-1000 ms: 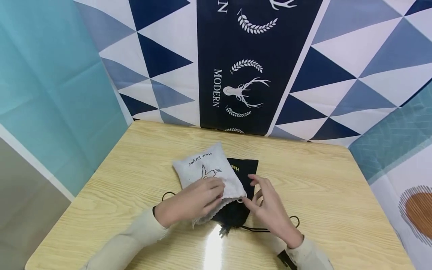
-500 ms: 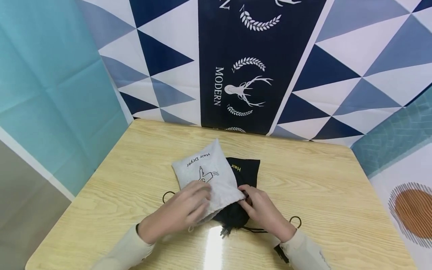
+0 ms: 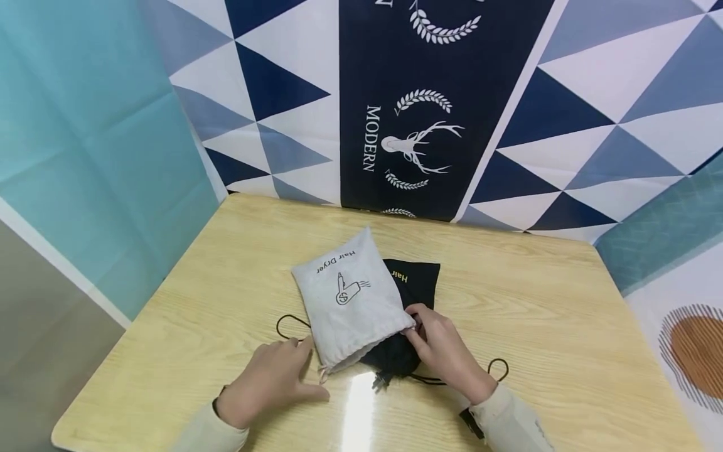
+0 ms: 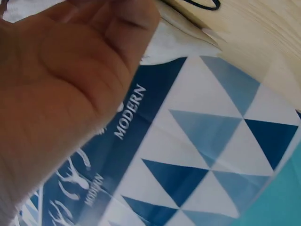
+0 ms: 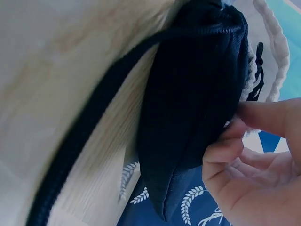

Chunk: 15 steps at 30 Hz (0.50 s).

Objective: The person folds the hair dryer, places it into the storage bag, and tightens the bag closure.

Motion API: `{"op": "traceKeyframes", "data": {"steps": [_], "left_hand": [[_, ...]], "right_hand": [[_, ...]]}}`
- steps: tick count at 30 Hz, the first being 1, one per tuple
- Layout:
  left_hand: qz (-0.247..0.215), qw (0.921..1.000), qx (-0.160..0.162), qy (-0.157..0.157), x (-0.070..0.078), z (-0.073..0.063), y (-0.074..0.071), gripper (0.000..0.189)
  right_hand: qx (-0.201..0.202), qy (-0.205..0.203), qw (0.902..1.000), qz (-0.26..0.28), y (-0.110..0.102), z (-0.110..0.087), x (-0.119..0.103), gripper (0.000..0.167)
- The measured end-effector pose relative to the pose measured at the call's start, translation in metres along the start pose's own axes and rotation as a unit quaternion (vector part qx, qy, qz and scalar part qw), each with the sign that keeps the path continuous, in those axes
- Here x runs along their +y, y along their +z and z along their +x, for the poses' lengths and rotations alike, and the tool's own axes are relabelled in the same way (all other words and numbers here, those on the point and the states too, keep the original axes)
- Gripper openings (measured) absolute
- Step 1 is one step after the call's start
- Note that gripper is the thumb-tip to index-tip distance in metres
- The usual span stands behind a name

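Observation:
A light grey drawstring bag (image 3: 350,295), printed "Hair Dryer" with a line drawing, lies askew over a black drawstring bag (image 3: 420,285) with yellow lettering. My right hand (image 3: 443,348) pinches the grey bag's right mouth corner between thumb and fingers. In the right wrist view those fingers (image 5: 225,153) are beside the black bag (image 5: 193,89), whose cord runs to the left. My left hand (image 3: 273,380) is spread at the grey bag's lower left edge, thumb held apart, holding nothing. A dark plug (image 3: 381,380) sticks out from the black bag's mouth.
Both bags rest on a wooden table (image 3: 536,301). Black cord loops stick out at left (image 3: 290,320) and right (image 3: 498,366). A patterned cloth (image 3: 395,125) hangs behind the table, with a teal cloth (image 3: 101,125) along the left.
My left hand has left the grey bag's front and moved down-left, its fingers spreading. My right hand has come onto the bag's right corner and now pinches it.

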State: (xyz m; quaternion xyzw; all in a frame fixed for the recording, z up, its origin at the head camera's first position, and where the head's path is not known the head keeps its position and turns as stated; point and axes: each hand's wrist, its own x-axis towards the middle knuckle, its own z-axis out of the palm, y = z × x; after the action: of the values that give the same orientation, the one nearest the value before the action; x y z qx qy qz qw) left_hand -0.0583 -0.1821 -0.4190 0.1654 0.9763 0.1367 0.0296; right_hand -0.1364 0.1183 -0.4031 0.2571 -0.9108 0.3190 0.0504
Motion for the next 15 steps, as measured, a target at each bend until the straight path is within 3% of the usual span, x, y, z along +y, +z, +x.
{"op": "traceKeyframes", "data": {"steps": [2, 8, 10, 12, 15], "left_hand": [[0.012, 0.9999, 0.011, 0.002, 0.002, 0.002, 0.008, 0.081], [0.034, 0.9947, 0.082, 0.053, 0.004, 0.011, 0.019, 0.019], [0.005, 0.9949, 0.078, 0.065, 0.001, 0.012, 0.016, 0.007], [-0.048, 0.9942, 0.064, 0.072, -0.005, 0.011, 0.010, 0.014], [-0.162, 0.9826, 0.042, 0.082, -0.014, 0.010, 0.001, 0.031]], "right_hand": [[0.001, 0.004, 1.0000, 0.006, -0.001, -0.001, -0.001, 0.026], [0.008, 0.012, 0.9999, 0.001, -0.008, -0.002, -0.004, 0.027], [0.003, 0.013, 0.9999, -0.004, -0.011, -0.003, -0.004, 0.023], [-0.001, 0.012, 0.9999, -0.008, -0.015, -0.003, -0.003, 0.014], [-0.004, -0.005, 1.0000, -0.005, -0.021, -0.003, 0.000, 0.007]]}}
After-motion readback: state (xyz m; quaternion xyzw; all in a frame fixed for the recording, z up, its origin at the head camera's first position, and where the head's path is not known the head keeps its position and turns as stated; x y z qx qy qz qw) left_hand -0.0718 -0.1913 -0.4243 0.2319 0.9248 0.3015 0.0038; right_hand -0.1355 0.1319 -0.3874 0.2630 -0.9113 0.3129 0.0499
